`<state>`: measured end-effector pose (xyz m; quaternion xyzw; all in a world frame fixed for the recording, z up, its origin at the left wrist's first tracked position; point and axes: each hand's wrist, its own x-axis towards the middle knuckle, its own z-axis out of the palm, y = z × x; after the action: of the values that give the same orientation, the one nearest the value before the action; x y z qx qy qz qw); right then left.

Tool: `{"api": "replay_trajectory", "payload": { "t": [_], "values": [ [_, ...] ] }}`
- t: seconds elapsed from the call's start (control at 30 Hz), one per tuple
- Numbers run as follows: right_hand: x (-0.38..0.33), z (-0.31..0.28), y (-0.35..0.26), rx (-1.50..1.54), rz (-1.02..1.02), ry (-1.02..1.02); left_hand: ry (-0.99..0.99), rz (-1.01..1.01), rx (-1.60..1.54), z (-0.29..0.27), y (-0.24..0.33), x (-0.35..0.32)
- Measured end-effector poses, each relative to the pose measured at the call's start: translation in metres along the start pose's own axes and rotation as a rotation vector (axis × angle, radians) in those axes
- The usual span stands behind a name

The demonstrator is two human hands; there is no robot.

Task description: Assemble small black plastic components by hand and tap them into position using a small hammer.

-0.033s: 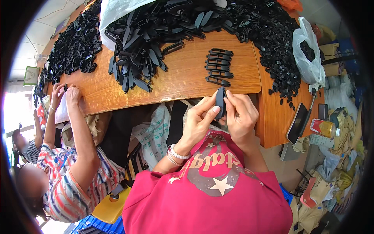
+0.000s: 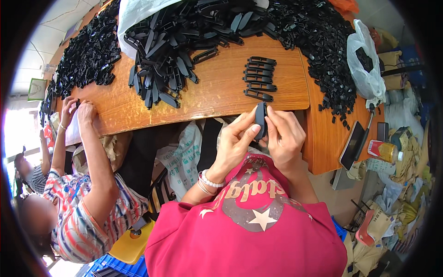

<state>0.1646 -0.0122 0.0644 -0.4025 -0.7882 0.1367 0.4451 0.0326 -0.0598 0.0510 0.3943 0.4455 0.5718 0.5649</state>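
Both my hands meet just off the table's front edge, around a long black plastic piece (image 2: 261,121) held upright. My left hand (image 2: 238,138) pinches its left side, thumb laid across the face. From the other side, the fingers of my right hand (image 2: 286,137) close on its right edge. Whether a smaller part sits between those fingertips is hidden. Beyond my hands, several black slotted frames (image 2: 258,77) lie in a column on the wooden table (image 2: 214,87).
Large heaps of black plastic parts (image 2: 161,55) cover the table's back and left; small black parts (image 2: 332,74) spread at right. A plastic bag (image 2: 362,55), a phone-like black device (image 2: 352,145) and a bottle (image 2: 384,151) are on the right. A co-worker's hands (image 2: 83,111) work at far left.
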Motion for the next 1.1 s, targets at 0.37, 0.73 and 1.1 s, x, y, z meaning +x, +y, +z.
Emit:
{"api": "replay_trajectory", "payload": {
  "t": [0.37, 0.73, 1.1],
  "values": [
    [-0.015, 0.009, 0.021, 0.303, 0.144, -0.163, -0.085, -0.391, -0.439, -0.038, -0.017, 0.001],
    [-0.018, 0.024, 0.069, -0.186, 0.013, -0.186, 0.296, 0.519, 1.476, -0.084, 0.0, 0.113],
    [-0.003, 0.02, 0.089, -0.228, 0.081, 0.099, 0.324, 0.497, 1.46, -0.095, 0.002, 0.117]
  ]
}}
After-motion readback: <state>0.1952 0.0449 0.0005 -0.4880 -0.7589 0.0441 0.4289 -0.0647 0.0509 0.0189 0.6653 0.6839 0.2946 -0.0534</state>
